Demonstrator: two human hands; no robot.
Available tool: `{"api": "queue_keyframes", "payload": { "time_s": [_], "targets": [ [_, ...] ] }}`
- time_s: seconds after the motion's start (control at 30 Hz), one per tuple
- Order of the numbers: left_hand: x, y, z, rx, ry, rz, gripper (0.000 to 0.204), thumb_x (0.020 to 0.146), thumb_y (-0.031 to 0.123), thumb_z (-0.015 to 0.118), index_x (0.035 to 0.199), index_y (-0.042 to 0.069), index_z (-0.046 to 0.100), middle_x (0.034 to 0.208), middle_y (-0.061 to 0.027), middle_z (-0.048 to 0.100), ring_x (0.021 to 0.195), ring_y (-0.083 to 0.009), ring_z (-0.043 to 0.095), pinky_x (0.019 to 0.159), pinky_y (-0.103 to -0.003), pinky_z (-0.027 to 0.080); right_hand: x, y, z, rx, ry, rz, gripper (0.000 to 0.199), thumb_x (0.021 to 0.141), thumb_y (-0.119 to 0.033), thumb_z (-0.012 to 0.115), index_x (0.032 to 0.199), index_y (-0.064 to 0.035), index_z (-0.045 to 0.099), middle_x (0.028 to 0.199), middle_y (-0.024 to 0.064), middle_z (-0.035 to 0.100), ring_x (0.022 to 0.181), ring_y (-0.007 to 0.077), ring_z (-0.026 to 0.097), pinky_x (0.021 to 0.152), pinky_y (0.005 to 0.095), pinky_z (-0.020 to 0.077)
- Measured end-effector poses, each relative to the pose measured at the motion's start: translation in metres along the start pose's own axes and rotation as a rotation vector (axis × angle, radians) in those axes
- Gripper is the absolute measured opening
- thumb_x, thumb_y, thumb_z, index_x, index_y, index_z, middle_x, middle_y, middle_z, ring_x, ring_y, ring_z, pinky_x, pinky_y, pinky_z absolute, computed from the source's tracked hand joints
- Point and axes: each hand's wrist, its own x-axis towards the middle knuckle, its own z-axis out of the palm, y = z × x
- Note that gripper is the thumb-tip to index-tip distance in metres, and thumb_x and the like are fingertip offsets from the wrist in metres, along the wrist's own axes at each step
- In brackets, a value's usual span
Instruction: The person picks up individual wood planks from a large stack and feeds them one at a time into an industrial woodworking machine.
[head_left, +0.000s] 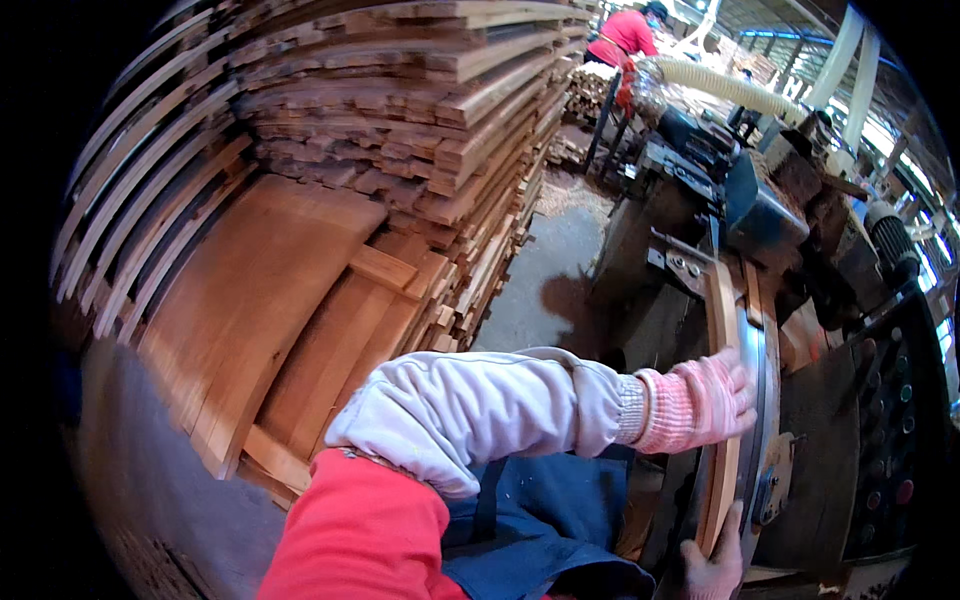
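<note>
The left hand, in a pink knit glove with a pale sleeve cover up the forearm, reaches across the body and lies flat against the side of a narrow wooden board that stands on edge on the machine. Its grip is open: the fingers are spread along the board's face, pressing on it rather than closing round it. The right hand (only its gloved fingers show at the lower edge) sits just below the left, at the near end of the same board; its fingers curl up against that end, but whether the grip fully closes on the wood cannot be told.

The board runs away from both hands, up toward the dark machine housing, with a grey metal fence touching its far side, just beyond the left hand's fingertips. To the left of the left forearm rises a tall stack of sawn boards. Far above the hands, behind the machine, a pale flexible hose arches over, and a person in a red top stands near it.
</note>
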Motion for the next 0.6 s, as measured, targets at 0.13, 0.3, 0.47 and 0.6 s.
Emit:
{"api": "queue_keyframes", "payload": {
  "time_s": [0.13, 0.3, 0.47, 0.6],
  "targets": [
    [-0.041, -0.032, -0.027, -0.111, -0.415, -0.109, 0.020, 0.087, 0.015, 0.067, 0.107, 0.012, 0.067, 0.098, -0.0052, 0.067, 0.099, -0.0259, 0.066, 0.088, -0.045, 0.050, -0.051, 0.039, 0.015, -0.423, 0.068, 0.027, 0.079, 0.098, -0.035, 0.071, 0.163, -0.0011, 0.041, 0.142, 0.0309, 0.063, 0.124, 0.0432, 0.065, 0.108, 0.0440, 0.0510],
    [-0.161, -0.104, -0.097, -0.030, -0.561, -0.437, 0.054, 0.080, 0.007, 0.075, 0.133, 0.007, 0.064, 0.121, -0.0158, 0.071, 0.116, -0.0382, 0.067, 0.106, -0.051, 0.052, 0.012, 0.052, 0.033, -0.389, 0.458, 0.018, 0.076, 0.083, -0.005, 0.080, 0.153, 0.0053, 0.053, 0.144, 0.0287, 0.064, 0.131, 0.0428, 0.065, 0.112, 0.0469, 0.0507],
    [-0.229, -0.101, -0.231, 0.306, -0.935, -1.061, 0.089, 0.083, 0.019, 0.084, 0.161, 0.011, 0.044, 0.146, -0.0230, 0.059, 0.137, -0.0439, 0.054, 0.119, -0.052, 0.043, 0.171, 0.094, 0.049, -0.031, 0.878, -0.332, 0.058, 0.085, -0.002, 0.078, 0.140, 0.0093, 0.064, 0.140, 0.0279, 0.067, 0.127, 0.0403, 0.067, 0.112, 0.0476, 0.0512],
    [-0.298, -0.094, -0.260, 0.555, -1.106, -1.218, 0.107, 0.081, 0.025, 0.086, 0.166, 0.002, 0.027, 0.154, -0.0242, 0.051, 0.142, -0.0440, 0.050, 0.115, -0.051, 0.046, 0.293, 0.099, 0.046, -0.209, 0.890, -0.239, 0.077, 0.093, -0.021, 0.074, 0.162, -0.0053, 0.043, 0.151, 0.0263, 0.058, 0.127, 0.0381, 0.064, 0.110, 0.0494, 0.0514]
  ]
}}
